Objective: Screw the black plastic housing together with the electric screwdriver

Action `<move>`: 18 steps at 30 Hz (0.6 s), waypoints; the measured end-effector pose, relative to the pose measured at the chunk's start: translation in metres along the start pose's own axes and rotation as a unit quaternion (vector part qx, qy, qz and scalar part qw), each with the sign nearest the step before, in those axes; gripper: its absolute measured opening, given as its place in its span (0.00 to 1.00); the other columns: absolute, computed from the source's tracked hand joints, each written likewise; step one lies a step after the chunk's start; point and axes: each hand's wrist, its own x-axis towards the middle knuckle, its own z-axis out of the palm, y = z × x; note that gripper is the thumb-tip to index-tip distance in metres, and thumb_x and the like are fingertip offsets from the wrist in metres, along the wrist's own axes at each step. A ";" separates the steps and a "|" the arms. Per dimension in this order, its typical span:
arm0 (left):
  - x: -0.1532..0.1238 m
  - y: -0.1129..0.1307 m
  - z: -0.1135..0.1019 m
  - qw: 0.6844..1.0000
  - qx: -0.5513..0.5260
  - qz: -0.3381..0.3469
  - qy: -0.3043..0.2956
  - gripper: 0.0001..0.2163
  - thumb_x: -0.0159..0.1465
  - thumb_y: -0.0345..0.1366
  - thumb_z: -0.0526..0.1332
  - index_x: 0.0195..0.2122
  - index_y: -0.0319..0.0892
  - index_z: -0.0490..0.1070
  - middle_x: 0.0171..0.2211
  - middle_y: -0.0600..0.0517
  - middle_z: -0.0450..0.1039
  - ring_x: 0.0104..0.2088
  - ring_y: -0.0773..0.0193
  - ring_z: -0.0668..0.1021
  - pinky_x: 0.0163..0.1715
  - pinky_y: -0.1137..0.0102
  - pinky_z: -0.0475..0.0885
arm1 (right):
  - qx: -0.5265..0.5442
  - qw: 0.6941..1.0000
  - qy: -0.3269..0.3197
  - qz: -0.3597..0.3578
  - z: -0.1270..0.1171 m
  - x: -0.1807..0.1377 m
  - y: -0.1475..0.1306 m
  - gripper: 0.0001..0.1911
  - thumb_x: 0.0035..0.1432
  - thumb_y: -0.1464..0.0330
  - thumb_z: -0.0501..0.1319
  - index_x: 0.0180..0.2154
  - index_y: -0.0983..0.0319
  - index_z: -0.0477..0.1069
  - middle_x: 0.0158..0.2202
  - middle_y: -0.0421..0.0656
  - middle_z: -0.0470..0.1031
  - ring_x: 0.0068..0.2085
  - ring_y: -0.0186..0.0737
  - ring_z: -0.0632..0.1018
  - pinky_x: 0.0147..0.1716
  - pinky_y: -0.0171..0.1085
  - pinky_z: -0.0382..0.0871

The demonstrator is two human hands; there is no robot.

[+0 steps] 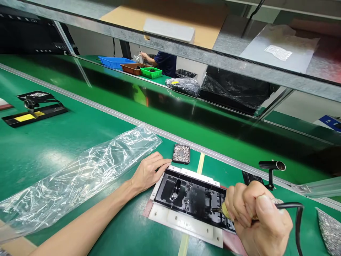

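Note:
A black moulded plastic part (191,197) lies in a white fixture plate (183,224) on the green bench. My left hand (147,172) rests with fingers stretched flat on the part's upper left corner, steadying it. My right hand (257,218) is closed round a corded soldering iron (226,212) with a yellow grip, its tip down at the right side of the black part. The black cord (295,213) loops off to the right. A small black tray of tiny metal pieces (181,153) sits just beyond my left fingers.
A long clear plastic bag (80,174) lies on the left. A black iron stand with yellow sponge (32,113) is far left, another holder (271,167) at right. Beyond the conveyor belt (149,103), a co-worker (165,62) works by blue, brown and green bins (133,67).

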 end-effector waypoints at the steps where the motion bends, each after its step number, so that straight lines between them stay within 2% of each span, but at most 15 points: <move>1: 0.000 0.000 0.000 1.000 0.000 0.001 -0.001 0.08 0.75 0.31 0.61 0.49 0.42 0.79 0.36 0.50 0.80 0.36 0.62 0.77 0.37 0.66 0.75 | -0.001 1.000 -0.007 0.001 -0.002 0.000 0.001 0.27 0.69 0.57 0.62 0.21 0.60 0.59 0.15 0.36 0.54 0.18 0.32 0.59 0.16 0.31 0.56; 5: 0.001 0.000 0.000 1.000 0.004 0.007 0.001 0.07 0.75 0.30 0.61 0.49 0.41 0.79 0.36 0.51 0.80 0.35 0.62 0.76 0.37 0.65 0.75 | -0.003 1.000 -0.030 0.009 -0.008 -0.001 0.001 0.25 0.71 0.58 0.59 0.22 0.59 0.60 0.16 0.36 0.54 0.19 0.34 0.60 0.17 0.32 0.58; 11: 0.001 0.002 -0.002 1.000 0.003 0.002 0.008 0.09 0.75 0.33 0.59 0.48 0.41 0.80 0.35 0.49 0.80 0.35 0.62 0.78 0.36 0.66 0.77 | 0.007 1.000 0.007 0.007 0.002 0.002 -0.004 0.26 0.66 0.59 0.63 0.19 0.60 0.58 0.14 0.35 0.52 0.17 0.32 0.57 0.14 0.31 0.56; 18: 0.000 0.001 0.000 1.000 -0.003 -0.007 0.003 0.09 0.75 0.33 0.60 0.49 0.41 0.80 0.34 0.49 0.80 0.35 0.62 0.77 0.36 0.66 0.77 | 0.007 1.000 0.008 0.010 0.003 0.003 -0.004 0.27 0.66 0.57 0.64 0.19 0.60 0.59 0.14 0.35 0.51 0.16 0.31 0.57 0.14 0.30 0.56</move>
